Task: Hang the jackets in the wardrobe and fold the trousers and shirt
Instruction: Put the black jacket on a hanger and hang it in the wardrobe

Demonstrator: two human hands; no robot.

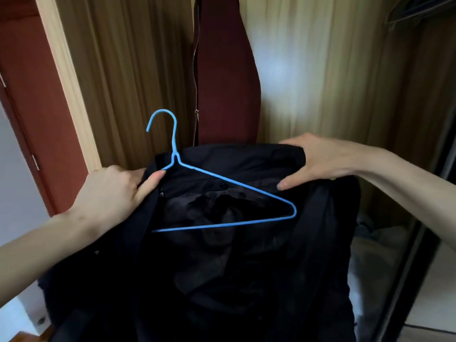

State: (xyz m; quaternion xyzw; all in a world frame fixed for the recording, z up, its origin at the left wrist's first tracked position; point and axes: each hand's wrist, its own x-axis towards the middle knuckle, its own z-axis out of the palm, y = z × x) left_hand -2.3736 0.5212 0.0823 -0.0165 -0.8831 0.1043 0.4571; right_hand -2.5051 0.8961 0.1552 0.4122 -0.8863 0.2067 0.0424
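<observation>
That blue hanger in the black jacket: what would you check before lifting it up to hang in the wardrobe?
1. Left hand grips jacket and hanger near its neck: ok.
2. Right hand grips the black jacket at the collar: ok.
3. Blue hanger seated in both shoulders: not ok; its right end lies bare on the lining.
4. Hook free of cloth: ok.
5. Wardrobe rail within reach: cannot tell, it is not plainly in view.
6. Room beside the maroon jacket already hanging: ok.

The wardrobe (308,70) is carrying a maroon jacket (227,82) hanging against its back panel, and pale cloth (380,240) is lying dimly on its floor.
</observation>
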